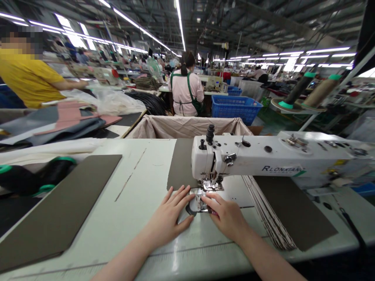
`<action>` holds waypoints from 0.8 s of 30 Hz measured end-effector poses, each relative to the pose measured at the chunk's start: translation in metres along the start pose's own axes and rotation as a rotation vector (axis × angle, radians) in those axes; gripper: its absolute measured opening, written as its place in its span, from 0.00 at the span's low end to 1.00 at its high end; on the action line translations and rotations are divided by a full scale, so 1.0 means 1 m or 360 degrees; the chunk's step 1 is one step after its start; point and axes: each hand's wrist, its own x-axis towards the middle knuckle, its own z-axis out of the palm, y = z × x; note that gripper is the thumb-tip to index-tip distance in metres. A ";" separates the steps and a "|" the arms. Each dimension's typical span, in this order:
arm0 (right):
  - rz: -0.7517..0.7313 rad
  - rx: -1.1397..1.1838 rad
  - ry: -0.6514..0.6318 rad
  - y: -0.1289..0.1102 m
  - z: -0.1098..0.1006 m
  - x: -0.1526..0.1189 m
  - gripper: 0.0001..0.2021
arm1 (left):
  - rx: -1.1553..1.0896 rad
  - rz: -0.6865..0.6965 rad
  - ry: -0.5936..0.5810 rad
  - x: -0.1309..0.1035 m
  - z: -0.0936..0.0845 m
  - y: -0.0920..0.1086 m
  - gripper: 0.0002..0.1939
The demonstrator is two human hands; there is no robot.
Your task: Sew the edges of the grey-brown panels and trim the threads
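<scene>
My left hand [170,214] lies flat on the white sewing table [140,218], fingers spread, just left of the presser foot [208,186]. My right hand [225,216] rests beside it, fingertips pressing a small dark piece [191,210] at the needle plate. The white sewing machine [263,158] stands above both hands. A dark grey strip [181,164] runs back from under the machine head.
A long dark grey panel [61,210] lies at left, a fanned stack of dark panels [281,210] at right. Thread cones [295,91] stand on a rack. A cloth-lined bin [184,127] sits behind the table. A person in yellow [32,84] and one in pink [186,91] work farther off.
</scene>
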 end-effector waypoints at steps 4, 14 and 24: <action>0.0006 0.0001 -0.0008 -0.001 0.000 0.000 0.28 | -0.0003 -0.0012 0.0001 0.000 -0.001 0.000 0.30; 0.0011 0.0019 0.0003 -0.001 -0.002 0.000 0.28 | 0.0016 0.0003 -0.0005 0.000 0.002 -0.001 0.30; 0.0013 -0.0003 0.0006 -0.002 -0.002 0.000 0.28 | -0.0015 0.0003 0.0050 0.001 -0.001 0.003 0.30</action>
